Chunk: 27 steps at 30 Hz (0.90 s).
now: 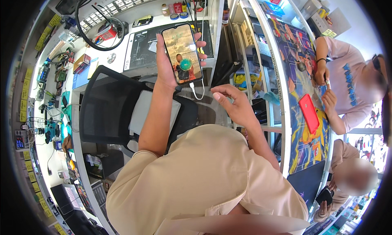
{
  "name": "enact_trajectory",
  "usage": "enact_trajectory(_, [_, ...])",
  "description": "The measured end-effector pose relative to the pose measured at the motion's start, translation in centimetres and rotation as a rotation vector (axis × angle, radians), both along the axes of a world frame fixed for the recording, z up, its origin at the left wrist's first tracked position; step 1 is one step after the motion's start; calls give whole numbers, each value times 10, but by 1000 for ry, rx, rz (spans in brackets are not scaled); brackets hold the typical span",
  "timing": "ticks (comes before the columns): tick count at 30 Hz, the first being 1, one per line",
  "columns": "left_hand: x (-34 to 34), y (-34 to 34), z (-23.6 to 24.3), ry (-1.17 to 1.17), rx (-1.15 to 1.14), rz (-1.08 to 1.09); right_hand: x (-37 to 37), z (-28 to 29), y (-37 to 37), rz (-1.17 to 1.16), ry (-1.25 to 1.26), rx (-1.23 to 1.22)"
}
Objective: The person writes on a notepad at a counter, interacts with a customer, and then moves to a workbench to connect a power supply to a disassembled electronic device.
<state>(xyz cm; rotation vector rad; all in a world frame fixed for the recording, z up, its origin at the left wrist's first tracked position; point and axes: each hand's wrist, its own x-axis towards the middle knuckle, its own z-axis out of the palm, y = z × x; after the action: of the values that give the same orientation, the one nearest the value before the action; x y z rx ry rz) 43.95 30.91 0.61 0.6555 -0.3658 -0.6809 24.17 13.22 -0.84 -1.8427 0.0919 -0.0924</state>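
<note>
Fingers of your left hand (168,67) wrap a lit phone (182,54), cable (197,92) dangling; your right hand (233,104) hovers half-curled, holding nothing.

Our left hand (165,67) hides the phone's (182,53) back and left edge. The white cable (197,93) loops below the phone, and we cannot tell where it ends. Our shirt (204,182) covers the chair's (110,108) front. Small parts on the desk (122,59) are too tiny to tell apart.
</note>
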Motion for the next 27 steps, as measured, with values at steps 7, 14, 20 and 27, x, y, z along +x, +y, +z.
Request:
enact_trajectory(7, [9,-5,-2,11,23,12,0,-1,-6,-14,8,12])
enact_trajectory(14, [7,-28,7,-14,-69,-51,0,1,-12,-18,-13,-17])
enact_trajectory(20, [0,-53,12,27,-109,-139,-7,-5,-17,-68,16,-4])
enact_trajectory(27, [-11,-81,20,-45,-152,-183,-4,-9,-19,-126,-150,-26])
